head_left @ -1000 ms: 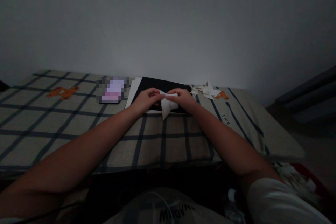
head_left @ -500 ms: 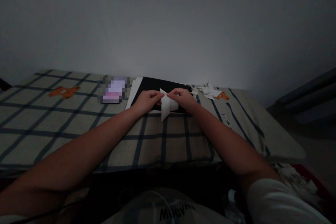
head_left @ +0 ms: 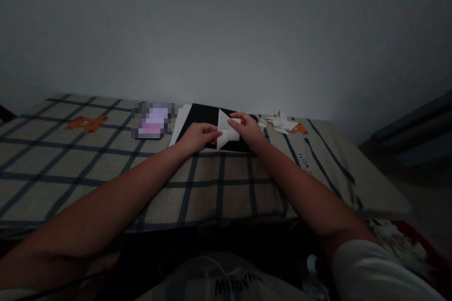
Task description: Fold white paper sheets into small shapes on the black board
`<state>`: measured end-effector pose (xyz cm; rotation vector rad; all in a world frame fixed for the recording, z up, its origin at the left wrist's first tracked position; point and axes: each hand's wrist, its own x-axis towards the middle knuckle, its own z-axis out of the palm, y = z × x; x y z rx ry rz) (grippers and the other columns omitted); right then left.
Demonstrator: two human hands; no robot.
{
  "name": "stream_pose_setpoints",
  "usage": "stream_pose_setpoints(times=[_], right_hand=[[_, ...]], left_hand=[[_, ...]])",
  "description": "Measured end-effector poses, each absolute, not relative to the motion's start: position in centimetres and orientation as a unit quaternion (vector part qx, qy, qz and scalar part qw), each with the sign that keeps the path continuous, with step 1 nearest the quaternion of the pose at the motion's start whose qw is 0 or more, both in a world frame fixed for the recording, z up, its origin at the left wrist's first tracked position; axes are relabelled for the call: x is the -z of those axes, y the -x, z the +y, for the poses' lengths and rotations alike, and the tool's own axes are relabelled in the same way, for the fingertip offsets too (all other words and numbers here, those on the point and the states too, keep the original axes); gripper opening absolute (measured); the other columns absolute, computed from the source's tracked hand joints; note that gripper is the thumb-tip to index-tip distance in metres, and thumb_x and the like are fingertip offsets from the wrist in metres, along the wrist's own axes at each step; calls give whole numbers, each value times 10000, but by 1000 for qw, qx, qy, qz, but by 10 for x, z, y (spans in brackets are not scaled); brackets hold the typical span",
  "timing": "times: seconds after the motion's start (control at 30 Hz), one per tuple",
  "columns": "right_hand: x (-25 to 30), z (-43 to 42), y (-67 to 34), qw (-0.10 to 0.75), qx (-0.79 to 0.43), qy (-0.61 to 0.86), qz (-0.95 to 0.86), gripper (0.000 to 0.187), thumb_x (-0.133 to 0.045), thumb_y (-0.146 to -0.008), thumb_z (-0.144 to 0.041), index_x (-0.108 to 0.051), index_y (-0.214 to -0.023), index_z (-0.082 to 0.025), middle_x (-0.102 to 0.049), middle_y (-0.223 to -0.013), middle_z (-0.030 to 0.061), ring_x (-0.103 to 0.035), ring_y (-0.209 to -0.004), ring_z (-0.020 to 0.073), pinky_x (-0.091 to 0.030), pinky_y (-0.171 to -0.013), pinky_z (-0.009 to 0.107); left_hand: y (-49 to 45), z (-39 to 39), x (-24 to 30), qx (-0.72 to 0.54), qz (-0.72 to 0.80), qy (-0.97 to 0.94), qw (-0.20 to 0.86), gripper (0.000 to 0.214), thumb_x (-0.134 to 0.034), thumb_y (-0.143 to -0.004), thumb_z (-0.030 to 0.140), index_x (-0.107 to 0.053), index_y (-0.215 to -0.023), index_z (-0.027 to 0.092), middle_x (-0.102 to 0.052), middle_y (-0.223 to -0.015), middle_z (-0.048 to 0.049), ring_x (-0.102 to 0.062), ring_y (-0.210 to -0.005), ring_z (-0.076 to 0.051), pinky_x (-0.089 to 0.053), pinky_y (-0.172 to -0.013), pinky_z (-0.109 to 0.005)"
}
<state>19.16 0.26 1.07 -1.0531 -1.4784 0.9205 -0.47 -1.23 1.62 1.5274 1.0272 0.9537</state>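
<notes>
A small white piece of folded paper (head_left: 223, 138) lies over a black flat board or folder, pointed at its left corners and squarer on the right. My left hand (head_left: 200, 137) pinches its left edge between thumb and fingers. On the paper's upper right, my right hand (head_left: 246, 128) grips it with the thumb on top and the fingers stretched along the far side. Beneath both hands is the black flat board (head_left: 204, 114), resting on white sheets (head_left: 181, 120) that stick out at its left.
A phone with a blurred screen (head_left: 154, 121) lies left of the board. Folded white paper shapes (head_left: 281, 122) lie to the right. The checked cloth (head_left: 106, 160) covers the table, which meets a wall (head_left: 226, 37). A clear bottle (head_left: 313, 273) stands below the front edge.
The folded paper has been lowered and laid flatter, its top point now further up. My right hand has shifted slightly and its fingers have spread; my left hand's pinch has moved lower on the edge.
</notes>
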Motion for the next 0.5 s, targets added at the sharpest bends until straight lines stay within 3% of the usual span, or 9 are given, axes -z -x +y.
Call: stream_pose_setpoints(times=[0.13,0.33,0.43,0.5], right_hand=[[-9,3,-191,496,-478,395,-608,419,-769,-680,-399,-626,-1017,-194,-717,-978,56,-655,-859,190,-538,-740,326],[-2,6,-192,481,-488,406,-605,461,-785,-669,-338,-610,-1073,-204,-728,-965,50,-672,-812,195,-555,-624,294],[1,9,-194,494,-436,430,-617,631,-772,-694,-335,-529,-1266,-228,-704,-927,35,-657,-790,185,-560,-665,316],[0,9,-197,509,-335,458,-647,735,-779,-694,-313,-474,-1359,-243,-672,-997,51,-639,-835,192,-557,-742,354]], left_hand=[[8,-7,-14,-430,419,-622,503,422,-812,-639,498,-719,-855,148,-727,-805,-48,-656,-703,-151,-561,-718,-304],[7,-8,-14,-437,412,-616,509,420,-791,-697,389,-713,-1016,125,-738,-879,-65,-673,-750,-162,-568,-763,-331],[7,-7,-13,-438,418,-622,496,560,-751,-737,296,-621,-1250,113,-728,-830,-41,-668,-708,-150,-563,-732,-319],[8,-7,-13,-430,439,-634,470,675,-730,-753,256,-514,-1377,115,-715,-774,-18,-660,-662,-143,-553,-694,-302]])
